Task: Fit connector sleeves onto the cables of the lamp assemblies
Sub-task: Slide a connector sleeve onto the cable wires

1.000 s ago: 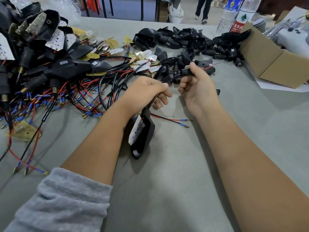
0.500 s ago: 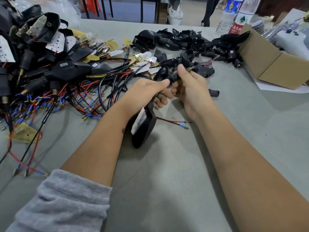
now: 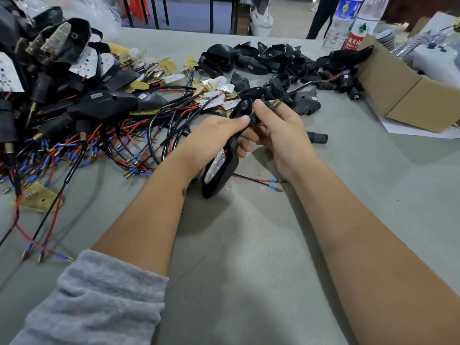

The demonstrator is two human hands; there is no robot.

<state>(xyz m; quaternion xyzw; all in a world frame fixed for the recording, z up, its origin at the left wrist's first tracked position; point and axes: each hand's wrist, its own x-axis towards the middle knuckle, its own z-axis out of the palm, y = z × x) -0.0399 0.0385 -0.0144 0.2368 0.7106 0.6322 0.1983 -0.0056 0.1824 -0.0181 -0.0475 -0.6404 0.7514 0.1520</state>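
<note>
Fitting a sleeve, mid-batch, with plenty left.

Gripping one lamp assembly (image 3: pixel 219 170) in the left hand (image 3: pixel 211 138) above the table (image 3: pixel 249 245), pinching a black connector sleeve (image 3: pixel 256 118) on its cable with the right hand (image 3: pixel 281 135), brass-threaded end (image 3: pixel 273 103) poking out past the fingers. Judging the seating unfinished. Leaving a heap of wired assemblies (image 3: pixel 74 100) at left, loose black housings (image 3: pixel 273 61) beyond, a spare sleeve (image 3: pixel 317 138) just right. Reading only red-labelled Chinese characters on a water bottle (image 3: pixel 358 28); other labels blurred.
</note>
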